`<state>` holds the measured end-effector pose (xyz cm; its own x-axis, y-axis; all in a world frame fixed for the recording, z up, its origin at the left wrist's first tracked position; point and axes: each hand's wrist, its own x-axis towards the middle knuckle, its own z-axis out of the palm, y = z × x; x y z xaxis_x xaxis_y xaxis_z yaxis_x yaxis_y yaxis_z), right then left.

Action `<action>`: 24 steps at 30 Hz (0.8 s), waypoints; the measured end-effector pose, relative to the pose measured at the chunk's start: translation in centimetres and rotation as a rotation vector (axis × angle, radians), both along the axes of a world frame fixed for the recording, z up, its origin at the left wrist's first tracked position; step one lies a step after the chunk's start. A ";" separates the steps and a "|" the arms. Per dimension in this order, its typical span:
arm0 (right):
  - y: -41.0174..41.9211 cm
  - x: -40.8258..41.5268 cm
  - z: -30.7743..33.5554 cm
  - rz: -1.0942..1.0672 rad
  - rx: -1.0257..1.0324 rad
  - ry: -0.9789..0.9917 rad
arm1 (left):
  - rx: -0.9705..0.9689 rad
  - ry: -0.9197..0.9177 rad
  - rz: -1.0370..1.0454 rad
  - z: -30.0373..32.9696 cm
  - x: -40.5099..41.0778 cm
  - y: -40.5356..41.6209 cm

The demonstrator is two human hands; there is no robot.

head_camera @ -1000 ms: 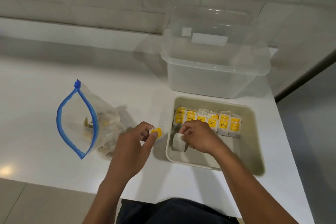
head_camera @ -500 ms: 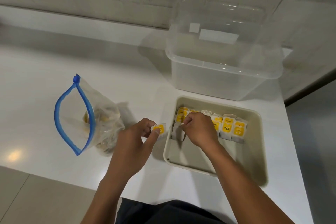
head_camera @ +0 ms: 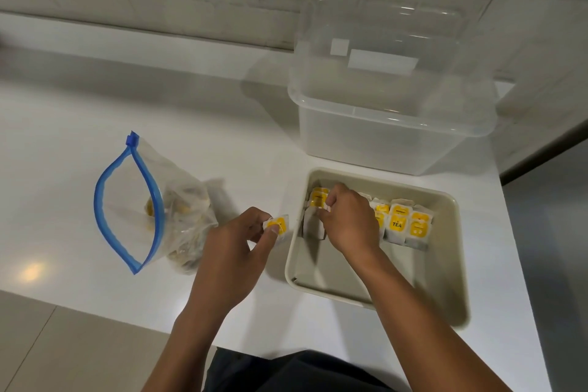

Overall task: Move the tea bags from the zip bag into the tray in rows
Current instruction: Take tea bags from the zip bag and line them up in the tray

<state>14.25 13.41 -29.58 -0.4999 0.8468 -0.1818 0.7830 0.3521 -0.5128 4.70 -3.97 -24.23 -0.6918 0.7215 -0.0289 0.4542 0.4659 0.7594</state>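
Right hand (head_camera: 346, 223) now pinching a tea bag (head_camera: 313, 227) down into the tray (head_camera: 375, 293), moved up from mid-tray to the far row's left end. Left hand (head_camera: 229, 261) still pinching the next bag (head_camera: 280, 226) just outside the tray. Zip bag (head_camera: 149, 210) sitting open further left of the tray, plenty left inside.

Counter (head_camera: 95, 124): white, glossy.
On it, to your left: zip bag (head_camera: 165, 210).
To your right: tray (head_camera: 458, 251), clear bin (head_camera: 381, 143) behind.
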 end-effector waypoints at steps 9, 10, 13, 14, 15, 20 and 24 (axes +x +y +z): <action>-1.7 3.7 -0.3 0.127 -0.014 -0.177 | -0.011 -0.002 -0.006 -0.1 0.0 0.3; -1.8 3.8 -0.4 0.121 -0.046 -0.165 | -0.013 -0.004 -0.009 -0.1 0.0 0.3; -2.1 3.6 -0.5 0.135 -0.108 -0.125 | 0.001 -0.006 -0.020 0.1 0.2 0.4; -2.2 3.5 -0.5 0.142 -0.118 -0.111 | 0.005 -0.008 -0.021 0.2 0.2 0.4; -2.2 3.4 -0.5 0.148 -0.123 -0.099 | 0.008 -0.007 -0.022 0.2 0.3 0.4; -2.1 3.2 -0.7 0.166 -0.139 -0.072 | 0.000 0.013 -0.032 0.1 0.1 0.2; -2.0 3.4 -0.5 0.163 -0.160 -0.038 | 0.006 0.017 -0.033 0.0 0.2 0.2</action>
<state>17.63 11.40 -30.12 -0.6182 0.7142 -0.3282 0.7419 0.3924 -0.5437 4.86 -3.80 -24.23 -0.6679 0.7442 -0.0131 0.4819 0.4458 0.7543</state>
